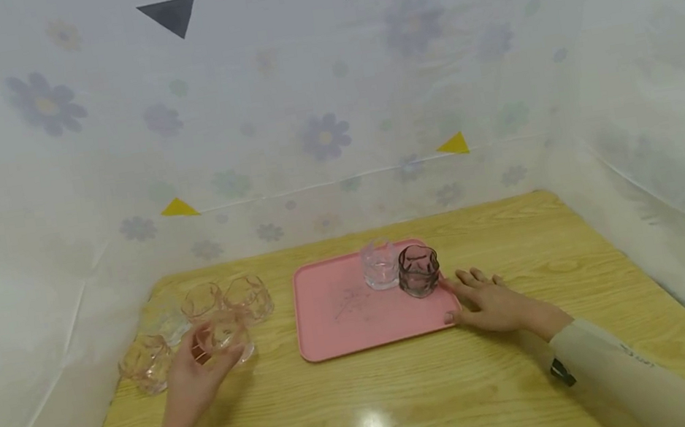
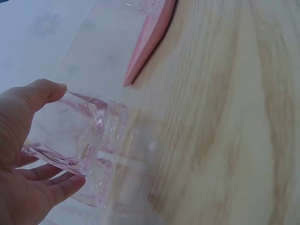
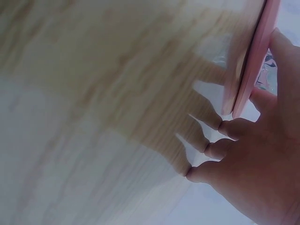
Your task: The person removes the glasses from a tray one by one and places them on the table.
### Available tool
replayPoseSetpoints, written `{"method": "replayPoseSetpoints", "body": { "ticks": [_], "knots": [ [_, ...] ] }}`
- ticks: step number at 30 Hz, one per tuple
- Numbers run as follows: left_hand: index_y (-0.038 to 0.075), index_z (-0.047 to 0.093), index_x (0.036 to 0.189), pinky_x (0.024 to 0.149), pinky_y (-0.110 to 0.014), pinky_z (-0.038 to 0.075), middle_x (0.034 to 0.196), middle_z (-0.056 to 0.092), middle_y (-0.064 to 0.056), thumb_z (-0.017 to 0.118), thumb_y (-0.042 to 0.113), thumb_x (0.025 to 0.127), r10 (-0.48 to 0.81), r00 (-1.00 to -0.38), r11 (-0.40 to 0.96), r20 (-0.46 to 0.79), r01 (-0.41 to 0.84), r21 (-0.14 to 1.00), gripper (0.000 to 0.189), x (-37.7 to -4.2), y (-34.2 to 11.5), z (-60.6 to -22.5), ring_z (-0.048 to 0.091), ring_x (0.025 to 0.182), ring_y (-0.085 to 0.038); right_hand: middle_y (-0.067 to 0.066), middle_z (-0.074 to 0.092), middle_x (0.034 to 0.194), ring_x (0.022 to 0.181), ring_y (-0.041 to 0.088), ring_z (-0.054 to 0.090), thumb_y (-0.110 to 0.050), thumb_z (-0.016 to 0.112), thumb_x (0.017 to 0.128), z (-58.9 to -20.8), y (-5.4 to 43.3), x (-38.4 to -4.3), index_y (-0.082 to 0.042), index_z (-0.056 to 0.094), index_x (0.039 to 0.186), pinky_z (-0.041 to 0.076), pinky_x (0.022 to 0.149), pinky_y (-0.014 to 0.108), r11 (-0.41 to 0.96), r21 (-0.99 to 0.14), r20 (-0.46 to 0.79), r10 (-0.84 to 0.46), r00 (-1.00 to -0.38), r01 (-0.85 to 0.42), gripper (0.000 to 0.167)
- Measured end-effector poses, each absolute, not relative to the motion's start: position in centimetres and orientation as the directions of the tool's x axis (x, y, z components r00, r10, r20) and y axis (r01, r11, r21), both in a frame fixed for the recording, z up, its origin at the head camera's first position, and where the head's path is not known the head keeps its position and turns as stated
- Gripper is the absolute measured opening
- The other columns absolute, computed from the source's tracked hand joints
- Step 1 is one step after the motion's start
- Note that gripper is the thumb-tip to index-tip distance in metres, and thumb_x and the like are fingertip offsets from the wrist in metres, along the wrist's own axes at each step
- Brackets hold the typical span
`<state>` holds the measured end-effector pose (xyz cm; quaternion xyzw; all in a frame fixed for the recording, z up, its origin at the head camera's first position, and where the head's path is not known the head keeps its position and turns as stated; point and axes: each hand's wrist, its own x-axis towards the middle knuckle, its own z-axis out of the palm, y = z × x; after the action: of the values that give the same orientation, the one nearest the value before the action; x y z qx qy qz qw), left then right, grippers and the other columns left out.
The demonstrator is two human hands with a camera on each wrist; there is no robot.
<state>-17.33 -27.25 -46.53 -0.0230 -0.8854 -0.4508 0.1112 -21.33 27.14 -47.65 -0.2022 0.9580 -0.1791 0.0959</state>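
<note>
My left hand (image 1: 194, 379) holds a pale pink glass cup (image 1: 219, 333) between thumb and fingers. The left wrist view shows this cup (image 2: 65, 133) tilted, with the thumb on one side and the fingers on the other. Around it stand pinkish cups: one cup (image 1: 147, 364) to the left, another cup (image 1: 201, 301) behind, and a third cup (image 1: 250, 299) behind right. My right hand (image 1: 492, 302) lies spread at the right edge of the pink tray (image 1: 334, 336), touching its rim. On the tray stand a clear cup (image 1: 380, 267) and a dark smoky cup (image 1: 419, 272), side by side.
A colourless cup (image 1: 171, 324) stands among the pinkish ones, partly hidden. The wooden table (image 1: 307, 418) is bordered at the back and sides by white flower-patterned sheeting (image 1: 258, 137). Yellow and black triangles mark the sheeting.
</note>
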Motion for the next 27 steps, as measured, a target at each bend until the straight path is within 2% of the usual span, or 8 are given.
{"method": "replayPoseSetpoints", "body": {
  "ticks": [3, 6, 14, 18, 20, 25, 27],
  "knots": [
    [0.0, 0.045, 0.152, 0.095, -0.008, 0.046, 0.127, 0.058, -0.02, 0.084, 0.03, 0.093, -0.093, -0.976, 0.588, 0.195, 0.104, 0.802, 0.077, -17.3, -27.7, -46.6, 0.058, 0.13, -0.04, 0.033, 0.024, 0.169, 0.155, 0.062, 0.017, -0.058, 0.056, 0.104, -47.7, 27.2, -21.3, -0.015, 0.03, 0.168, 0.014, 0.115, 0.086, 0.855, -0.382, -0.11, -0.419, -0.901, -0.351, 0.081],
    [-0.001, 0.047, 0.151, 0.09, 0.001, 0.039, 0.117, 0.054, -0.016, 0.084, 0.028, 0.092, -0.131, -0.972, 0.578, 0.193, 0.083, 0.812, 0.076, -17.3, -28.1, -46.8, 0.057, 0.126, -0.035, 0.033, 0.025, 0.169, 0.155, 0.062, 0.017, -0.059, 0.056, 0.104, -47.8, 27.2, -21.3, -0.016, 0.03, 0.168, 0.014, 0.115, 0.086, 0.855, -0.38, -0.105, -0.419, -0.902, -0.353, 0.081],
    [-0.003, 0.049, 0.15, 0.085, 0.002, 0.038, 0.108, 0.051, -0.014, 0.086, 0.021, 0.091, -0.189, -0.955, 0.59, 0.23, 0.077, 0.803, 0.074, -17.2, -28.7, -47.3, 0.059, 0.119, -0.033, 0.032, 0.023, 0.17, 0.155, 0.061, 0.016, -0.058, 0.057, 0.104, -47.7, 27.1, -21.3, -0.016, 0.029, 0.168, 0.013, 0.116, 0.086, 0.854, -0.386, -0.111, -0.418, -0.902, -0.348, 0.081],
    [-0.002, 0.05, 0.15, 0.084, 0.0, 0.04, 0.101, 0.05, -0.01, 0.086, 0.021, 0.09, -0.209, -0.948, 0.606, 0.239, 0.066, 0.793, 0.074, -17.3, -28.7, -47.3, 0.056, 0.103, -0.016, 0.032, 0.024, 0.17, 0.155, 0.061, 0.017, -0.057, 0.057, 0.104, -47.6, 27.2, -21.2, -0.016, 0.03, 0.167, 0.014, 0.115, 0.086, 0.857, -0.382, -0.108, -0.414, -0.904, -0.347, 0.08],
    [-0.002, 0.049, 0.151, 0.082, -0.001, 0.041, 0.1, 0.05, -0.009, 0.086, 0.023, 0.09, -0.219, -0.947, 0.621, 0.237, 0.052, 0.782, 0.075, -17.3, -28.8, -47.4, 0.054, 0.098, -0.014, 0.033, 0.025, 0.169, 0.155, 0.061, 0.017, -0.057, 0.057, 0.104, -47.7, 27.2, -21.2, -0.015, 0.031, 0.167, 0.015, 0.115, 0.086, 0.856, -0.38, -0.106, -0.417, -0.903, -0.35, 0.08],
    [-0.004, 0.048, 0.152, 0.076, -0.007, 0.04, 0.102, 0.052, -0.011, 0.085, 0.027, 0.091, -0.233, -0.945, 0.649, 0.228, 0.024, 0.76, 0.078, -17.3, -28.9, -47.4, 0.057, 0.097, -0.022, 0.033, 0.025, 0.169, 0.154, 0.062, 0.018, -0.057, 0.057, 0.104, -47.9, 27.3, -21.2, -0.014, 0.031, 0.167, 0.015, 0.115, 0.086, 0.855, -0.381, -0.099, -0.416, -0.904, -0.351, 0.08],
    [-0.004, 0.048, 0.152, 0.074, -0.007, 0.039, 0.102, 0.052, -0.011, 0.085, 0.027, 0.091, -0.24, -0.943, 0.652, 0.23, 0.019, 0.758, 0.078, -17.3, -29.0, -47.5, 0.057, 0.093, -0.02, 0.033, 0.025, 0.169, 0.154, 0.062, 0.018, -0.057, 0.057, 0.104, -47.8, 27.3, -21.2, -0.014, 0.032, 0.167, 0.015, 0.115, 0.086, 0.855, -0.38, -0.096, -0.415, -0.905, -0.353, 0.08]
  ]
}}
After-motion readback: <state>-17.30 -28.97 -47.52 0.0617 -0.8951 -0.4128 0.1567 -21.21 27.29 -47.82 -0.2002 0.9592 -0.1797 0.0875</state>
